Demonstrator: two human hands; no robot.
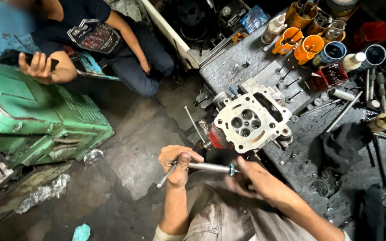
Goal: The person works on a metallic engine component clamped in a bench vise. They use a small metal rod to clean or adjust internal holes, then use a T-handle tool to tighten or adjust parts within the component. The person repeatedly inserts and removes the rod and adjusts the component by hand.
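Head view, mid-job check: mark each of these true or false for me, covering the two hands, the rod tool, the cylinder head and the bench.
1. The left hand grips a slim metal rod tool. True.
2. The right hand rests flat on the cylinder head. False: it is at the tool's far end, below the head.
3. The cylinder head lies at the workbench edge. True.
4. The orange cups lie on the floor. False: they stand on the bench, at the back.
5. Another person sits beside a green machine. True.
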